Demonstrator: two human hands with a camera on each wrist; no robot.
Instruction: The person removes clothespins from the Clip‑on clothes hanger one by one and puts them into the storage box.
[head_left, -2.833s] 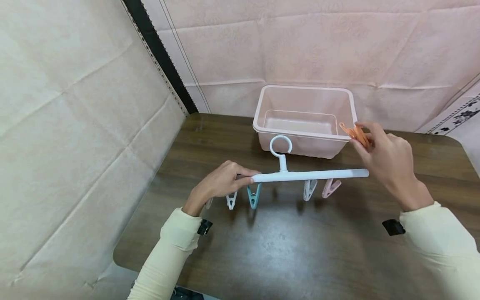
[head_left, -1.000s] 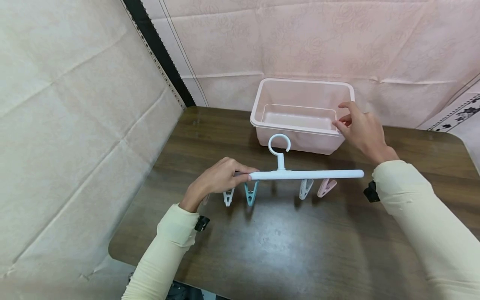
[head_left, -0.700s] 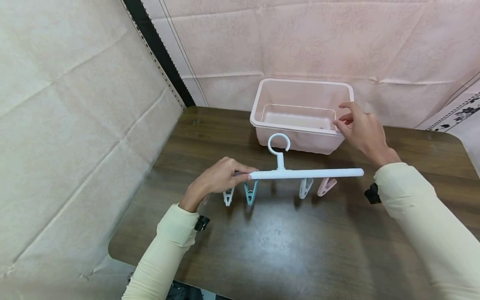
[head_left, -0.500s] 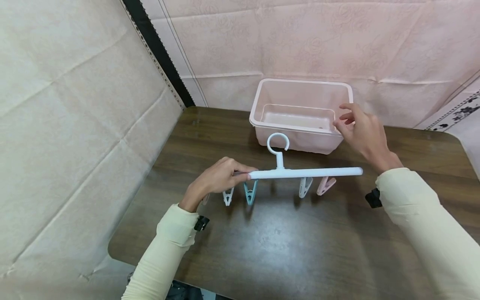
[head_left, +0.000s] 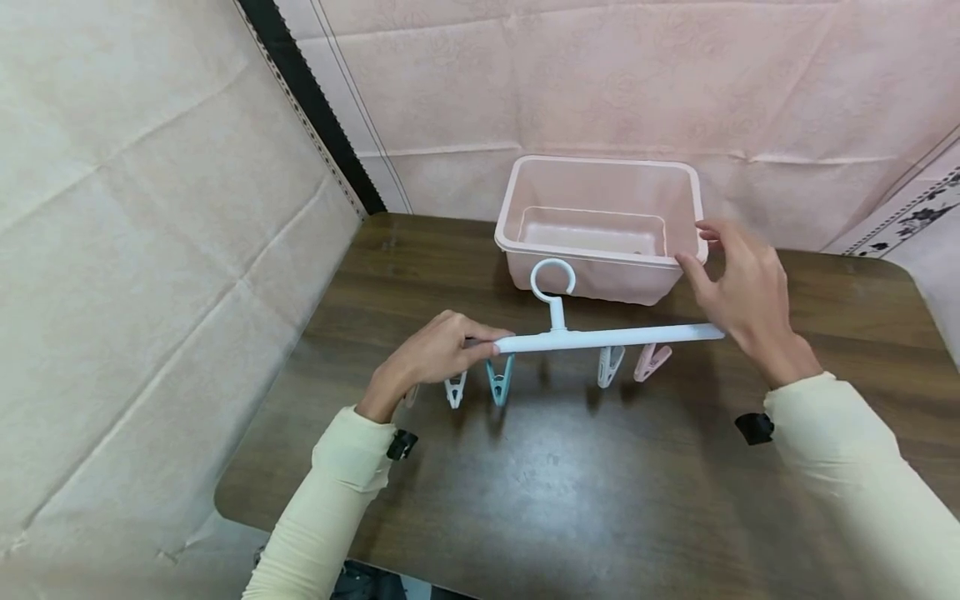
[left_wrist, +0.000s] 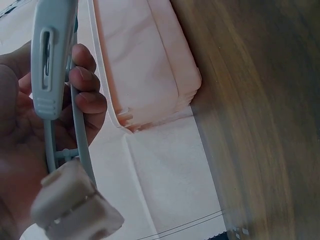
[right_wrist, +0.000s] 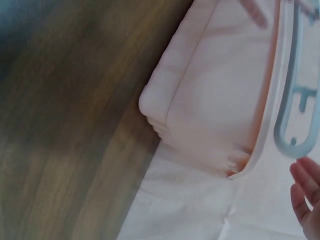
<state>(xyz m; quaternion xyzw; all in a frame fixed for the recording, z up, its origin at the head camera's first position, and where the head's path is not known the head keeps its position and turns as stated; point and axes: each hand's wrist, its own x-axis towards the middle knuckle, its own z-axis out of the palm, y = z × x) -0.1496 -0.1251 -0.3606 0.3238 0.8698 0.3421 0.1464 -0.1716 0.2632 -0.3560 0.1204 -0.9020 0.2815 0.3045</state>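
Observation:
In the head view my left hand point(head_left: 446, 348) grips the left end of a pale blue clip hanger point(head_left: 600, 338), held above the table with its hook up. Several clothes clips hang from its bar: a teal clip point(head_left: 500, 381), a white clip point(head_left: 455, 389), a pale grey clip point(head_left: 610, 365) and a pink clip point(head_left: 652, 362). A beige clip point(left_wrist: 75, 202) shows close up in the left wrist view. My right hand point(head_left: 738, 287) holds nothing, its fingers loosely bent by the basin's right rim. The right wrist view shows its fingertips point(right_wrist: 307, 177) near the bar's rounded end.
A pink plastic basin point(head_left: 596, 264) stands at the back of the dark wooden table point(head_left: 555, 500), just behind the hanger. Pale patterned cloth point(head_left: 637, 83) hangs behind the table and along its left side.
Earlier my right hand held an orange clip at the basin's right side; that clip is out of sight now. The hand has since drawn slightly right and back, while the hanger's right end has risen slightly.

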